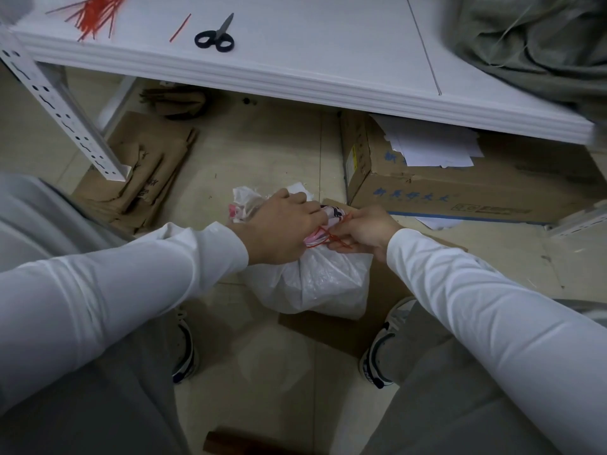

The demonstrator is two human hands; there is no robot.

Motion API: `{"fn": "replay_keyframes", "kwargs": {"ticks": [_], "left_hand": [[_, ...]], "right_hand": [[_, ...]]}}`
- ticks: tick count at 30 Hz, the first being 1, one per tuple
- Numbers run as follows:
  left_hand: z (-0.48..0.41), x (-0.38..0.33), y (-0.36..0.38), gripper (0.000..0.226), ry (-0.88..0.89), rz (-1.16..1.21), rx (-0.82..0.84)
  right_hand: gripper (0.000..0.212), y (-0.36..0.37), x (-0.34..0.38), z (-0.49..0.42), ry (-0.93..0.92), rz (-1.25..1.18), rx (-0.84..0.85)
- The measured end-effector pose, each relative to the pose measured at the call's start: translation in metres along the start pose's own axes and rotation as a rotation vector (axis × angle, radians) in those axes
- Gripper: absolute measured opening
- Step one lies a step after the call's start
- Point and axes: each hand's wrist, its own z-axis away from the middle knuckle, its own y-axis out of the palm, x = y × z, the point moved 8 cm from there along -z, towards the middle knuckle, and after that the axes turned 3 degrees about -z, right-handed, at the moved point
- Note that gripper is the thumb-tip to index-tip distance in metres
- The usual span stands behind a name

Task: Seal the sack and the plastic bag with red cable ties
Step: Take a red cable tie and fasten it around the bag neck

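Head view: a person in white sleeves crouches over a white plastic bag point(315, 284) on the floor, shoes point(384, 353) planted either side of it. Of the two hands, the left hand point(282, 224) is clenched around the bag's gathered neck and covers most of it; the right hand point(364, 229), touching that neck, pinches a red cable tie point(328, 236) looped there. Beyond the bag to the right lies a cardboard box point(460, 188) holding loose papers; to the left, flattened cardboard point(144, 175). Farther still, above the bag, a white table point(312, 44) carries black scissors point(216, 36), spare red ties point(95, 14) and a grey sack point(538, 44).
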Motion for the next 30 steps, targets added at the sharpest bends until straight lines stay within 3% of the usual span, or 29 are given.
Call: {"fn": "replay_keyframes", "kwargs": {"ticks": [9,20,30], "left_hand": [[0.004,0.002,0.003,0.038,-0.013,0.13,-0.057],[0.003,-0.01,-0.005,0.022,0.119,0.046,-0.147],[0.002,-0.013,-0.007,0.035,0.157,0.042,-0.172]], "right_hand": [[0.021,-0.006,-0.002,-0.005,0.019,0.03,0.015],[0.034,-0.013,0.005,-0.013,-0.093,0.25,-0.171],[0.02,-0.016,0.005,-0.007,-0.078,0.197,-0.163]]}}
